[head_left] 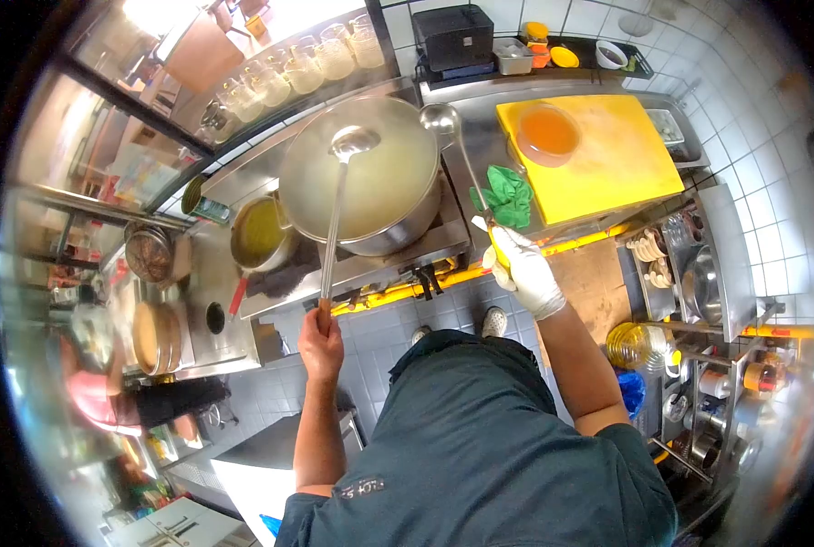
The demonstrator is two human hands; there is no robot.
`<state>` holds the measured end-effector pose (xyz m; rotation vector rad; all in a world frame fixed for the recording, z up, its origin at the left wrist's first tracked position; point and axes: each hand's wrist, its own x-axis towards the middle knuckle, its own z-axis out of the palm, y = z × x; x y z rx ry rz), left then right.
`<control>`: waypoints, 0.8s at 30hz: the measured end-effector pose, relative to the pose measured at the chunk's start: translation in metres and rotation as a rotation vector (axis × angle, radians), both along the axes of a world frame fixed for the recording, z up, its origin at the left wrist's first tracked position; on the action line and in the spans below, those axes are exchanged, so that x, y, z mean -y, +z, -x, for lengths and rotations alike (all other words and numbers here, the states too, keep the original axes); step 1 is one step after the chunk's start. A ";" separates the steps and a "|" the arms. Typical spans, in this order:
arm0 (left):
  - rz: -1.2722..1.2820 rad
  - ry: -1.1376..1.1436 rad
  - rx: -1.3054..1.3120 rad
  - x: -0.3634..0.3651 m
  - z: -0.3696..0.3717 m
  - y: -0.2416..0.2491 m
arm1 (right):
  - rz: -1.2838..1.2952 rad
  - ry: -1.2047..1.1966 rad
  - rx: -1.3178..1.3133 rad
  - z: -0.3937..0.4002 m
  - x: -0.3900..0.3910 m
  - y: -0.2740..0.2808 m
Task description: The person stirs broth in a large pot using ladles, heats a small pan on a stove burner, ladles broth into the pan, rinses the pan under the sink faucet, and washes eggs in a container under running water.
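My bare left hand [321, 345] is closed around the wooden handle end of a long skimmer or ladle [336, 219]. Its round metal head lies over a large steaming pot [388, 239] of pale, cloudy liquid. A white glove covers my right hand [523, 273], which grips the yellow handle of a second ladle [462, 164]. That ladle's bowl hangs just right of the pot's rim. A crumpled green cloth [507, 196] lies by my right hand. On a yellow cutting board [607, 182] stands a clear bowl of orange liquid [548, 133].
A smaller red-handled pan [263, 235] of greenish liquid sits left of the pot. Several glass jugs [302, 73] line the ledge behind. Shelves of kitchenware [689, 264] stand at right. Another person in a pink top [92, 397] is at far left. Yellow pipe [398, 296] runs along the stove front.
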<state>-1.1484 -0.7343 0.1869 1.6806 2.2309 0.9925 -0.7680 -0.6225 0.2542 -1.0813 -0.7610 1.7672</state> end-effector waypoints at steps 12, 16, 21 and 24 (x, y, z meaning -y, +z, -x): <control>-0.025 -0.140 -0.164 -0.068 0.028 0.041 | -0.140 -0.348 0.208 -0.066 -0.007 -0.008; 0.020 -0.160 -0.177 -0.094 0.037 0.047 | -0.119 -0.528 0.300 -0.116 -0.005 -0.024; 0.051 -0.238 -0.077 -0.121 0.050 0.036 | -0.017 -0.678 0.494 -0.183 0.011 -0.067; 0.102 -0.294 -0.096 -0.136 0.052 0.038 | 0.066 -0.716 0.545 -0.205 0.018 -0.071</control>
